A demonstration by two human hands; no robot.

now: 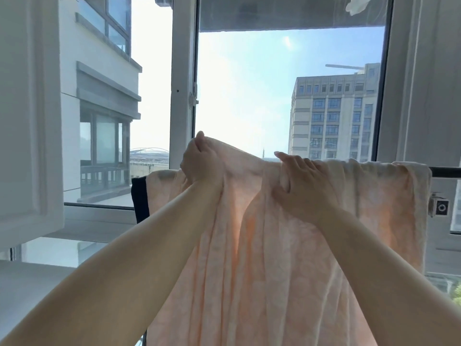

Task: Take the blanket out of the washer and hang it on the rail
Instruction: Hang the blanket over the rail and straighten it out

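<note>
A pale peach blanket (274, 245) hangs over a dark horizontal rail (446, 172) in front of the window. Its right part lies draped across the rail, while its left part is lifted above rail height. My left hand (200, 162) grips the blanket's raised top edge in a fist. My right hand (301, 179) holds a bunched fold at the top of the blanket, thumb tucked under the cloth and fingers lying over it at the rail. The rail is hidden under the cloth except at the far right. No washer is in view.
A dark garment (139, 199) hangs at the blanket's left edge. A white window frame post (183, 83) stands behind, with an open sash (30, 121) at the left. The rail's wall bracket (440, 208) sits at the right. A white cloth (356, 5) hangs at the top right.
</note>
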